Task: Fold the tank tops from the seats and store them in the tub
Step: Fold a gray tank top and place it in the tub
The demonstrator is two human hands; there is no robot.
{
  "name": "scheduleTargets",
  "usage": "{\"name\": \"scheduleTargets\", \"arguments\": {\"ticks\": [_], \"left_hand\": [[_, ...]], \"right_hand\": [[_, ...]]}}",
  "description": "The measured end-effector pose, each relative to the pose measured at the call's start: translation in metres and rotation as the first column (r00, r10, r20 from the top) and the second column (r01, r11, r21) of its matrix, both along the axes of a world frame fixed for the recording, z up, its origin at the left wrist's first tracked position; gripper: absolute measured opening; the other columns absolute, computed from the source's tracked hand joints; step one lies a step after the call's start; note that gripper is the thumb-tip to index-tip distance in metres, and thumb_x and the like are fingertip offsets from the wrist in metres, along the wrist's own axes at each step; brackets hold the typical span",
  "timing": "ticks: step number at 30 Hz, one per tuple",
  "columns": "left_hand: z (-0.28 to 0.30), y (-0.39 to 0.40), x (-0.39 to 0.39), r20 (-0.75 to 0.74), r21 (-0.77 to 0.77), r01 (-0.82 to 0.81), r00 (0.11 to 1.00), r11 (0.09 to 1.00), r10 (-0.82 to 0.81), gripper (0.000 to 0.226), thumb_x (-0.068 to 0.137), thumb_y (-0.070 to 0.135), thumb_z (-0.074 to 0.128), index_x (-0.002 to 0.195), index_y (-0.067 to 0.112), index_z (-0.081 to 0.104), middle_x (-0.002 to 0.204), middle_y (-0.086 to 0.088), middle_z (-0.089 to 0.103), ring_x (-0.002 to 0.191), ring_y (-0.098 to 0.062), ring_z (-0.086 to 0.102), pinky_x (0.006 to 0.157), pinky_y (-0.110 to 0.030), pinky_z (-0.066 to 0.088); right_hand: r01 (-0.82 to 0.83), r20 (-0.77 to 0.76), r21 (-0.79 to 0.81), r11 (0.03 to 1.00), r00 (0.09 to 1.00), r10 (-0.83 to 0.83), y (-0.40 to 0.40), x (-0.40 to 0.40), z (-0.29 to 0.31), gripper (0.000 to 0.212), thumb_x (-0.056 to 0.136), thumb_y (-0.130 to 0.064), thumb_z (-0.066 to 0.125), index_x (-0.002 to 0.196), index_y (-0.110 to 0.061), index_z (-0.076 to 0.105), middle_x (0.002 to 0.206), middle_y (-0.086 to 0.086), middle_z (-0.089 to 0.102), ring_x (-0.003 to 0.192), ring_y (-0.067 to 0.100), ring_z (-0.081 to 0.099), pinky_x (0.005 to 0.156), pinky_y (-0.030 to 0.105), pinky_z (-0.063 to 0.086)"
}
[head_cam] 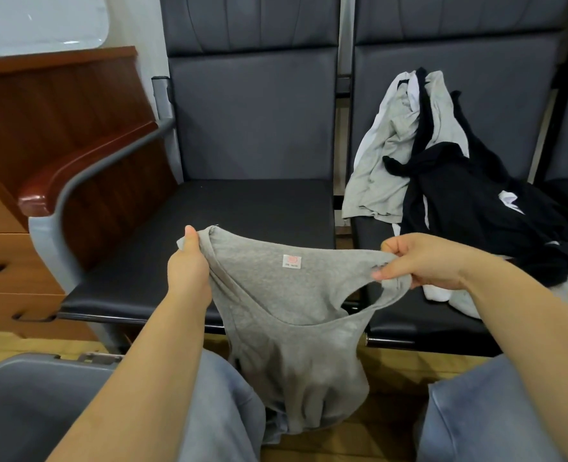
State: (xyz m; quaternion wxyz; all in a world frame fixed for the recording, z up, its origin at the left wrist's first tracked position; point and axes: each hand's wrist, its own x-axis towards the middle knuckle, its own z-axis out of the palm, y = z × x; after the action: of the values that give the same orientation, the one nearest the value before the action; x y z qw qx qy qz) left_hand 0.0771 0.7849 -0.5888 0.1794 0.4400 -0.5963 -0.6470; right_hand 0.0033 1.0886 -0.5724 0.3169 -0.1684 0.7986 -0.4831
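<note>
A grey tank top point(289, 315) with a small white neck label hangs in the air in front of the left seat point(209, 211). My left hand point(189, 265) grips its left shoulder strap. My right hand point(426, 261) pinches the right strap, so the neckline is stretched between them and the body hangs down between my knees. A heap of grey, white and black tank tops point(449, 181) lies on the right seat point(392, 315) and against its backrest. The grey tub point(26, 388) stands at the bottom left by my left knee; its inside looks dark.
A wooden armrest on a grey metal frame point(86, 168) borders the left seat. Behind it stands a wooden cabinet with drawers point(6, 255). The floor is light wood. My legs in blue jeans fill the bottom of the view.
</note>
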Motion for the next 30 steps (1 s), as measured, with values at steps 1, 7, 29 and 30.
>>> {"name": "scheduleTargets", "arguments": {"ticks": [1,7,29,30], "left_hand": [[0.000,0.000,0.000,-0.001,-0.009,0.003,1.000,1.000,-0.003,0.063,0.094,0.063,0.037,0.124,0.011,0.053,0.084,-0.003,0.051,0.091,-0.020,0.052,0.086,-0.035,0.043],[-0.004,0.000,-0.002,-0.011,-0.028,0.021,1.000,0.999,-0.021,0.063,0.095,0.063,0.036,0.127,0.010,0.051,0.088,-0.004,0.052,0.090,-0.020,0.052,0.083,-0.034,0.042],[-0.006,-0.006,-0.006,-0.103,0.026,0.037,0.994,0.999,-0.034,0.049,0.091,0.066,0.041,0.100,0.019,0.053,0.092,-0.002,0.061,0.092,-0.021,0.059,0.095,-0.041,0.047],[-0.005,-0.005,-0.005,-0.100,0.036,0.036,0.994,0.999,-0.032,0.048,0.091,0.065,0.042,0.097,0.019,0.053,0.091,-0.002,0.060,0.092,-0.021,0.059,0.095,-0.040,0.047]], "right_hand": [[0.054,-0.107,0.080,0.995,0.993,-0.045,-0.002,-0.001,-0.003,0.037,0.076,-0.004,0.076,0.060,-0.015,0.044,0.051,-0.006,0.052,0.051,0.008,0.049,0.053,0.021,0.042],[0.089,-0.066,0.189,0.978,0.995,-0.078,-0.001,-0.002,-0.008,0.018,0.087,-0.022,0.069,0.078,-0.008,0.062,0.073,0.004,0.069,0.073,0.015,0.067,0.071,0.026,0.055],[0.408,0.382,-0.640,0.651,0.904,-0.192,-0.014,0.000,-0.006,0.018,0.081,-0.021,0.062,0.096,-0.014,0.070,0.100,0.003,0.068,0.089,0.015,0.067,0.081,0.029,0.057],[0.413,0.365,-0.640,0.649,0.906,-0.216,-0.013,0.001,-0.005,0.020,0.085,-0.017,0.058,0.103,-0.014,0.068,0.101,0.003,0.070,0.089,0.014,0.067,0.079,0.027,0.058]]}}
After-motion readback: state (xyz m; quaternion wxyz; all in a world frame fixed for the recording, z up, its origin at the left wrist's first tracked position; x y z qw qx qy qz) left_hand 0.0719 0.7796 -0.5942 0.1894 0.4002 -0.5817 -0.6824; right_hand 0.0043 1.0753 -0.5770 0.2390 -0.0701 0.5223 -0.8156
